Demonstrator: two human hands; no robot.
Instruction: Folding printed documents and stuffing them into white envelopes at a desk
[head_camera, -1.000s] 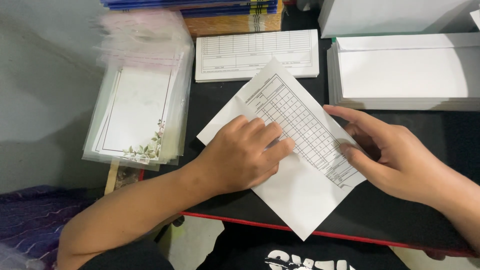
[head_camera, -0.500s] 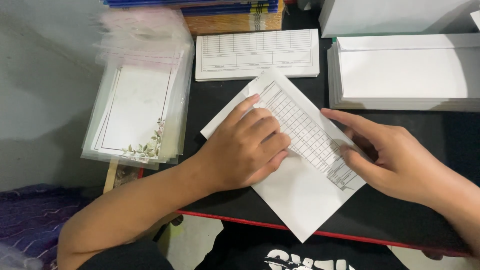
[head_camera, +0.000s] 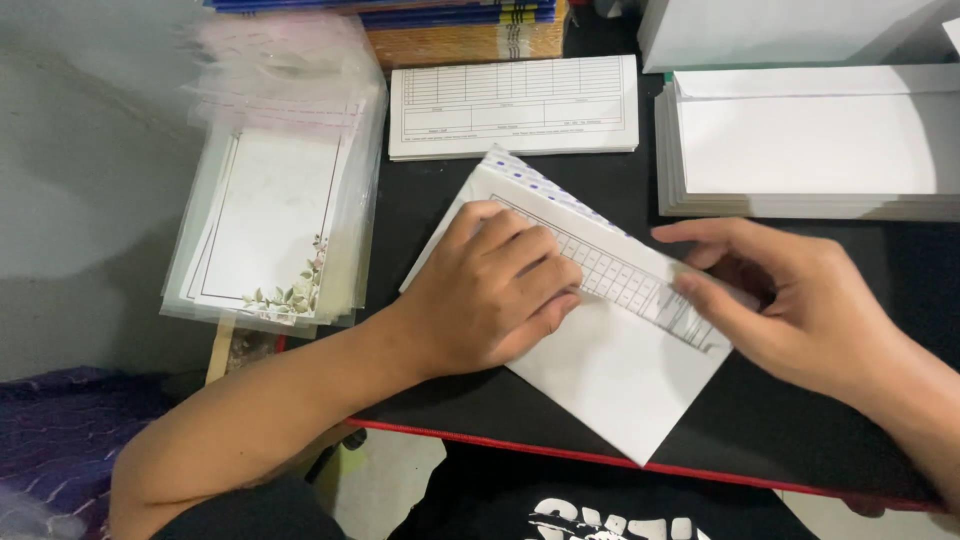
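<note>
Form (head_camera: 610, 330) now folded further than a second ago: top edge is doubled over, grid strip narrower, lying mid-desk (head_camera: 800, 440). Left hand (head_camera: 495, 290) flat, pressing the fold. Right hand (head_camera: 800, 300) slid up, fingertips pinching the crease. Envelope stack (head_camera: 810, 150) above-right of form, sleeved cards (head_camera: 270, 230) left.
</note>
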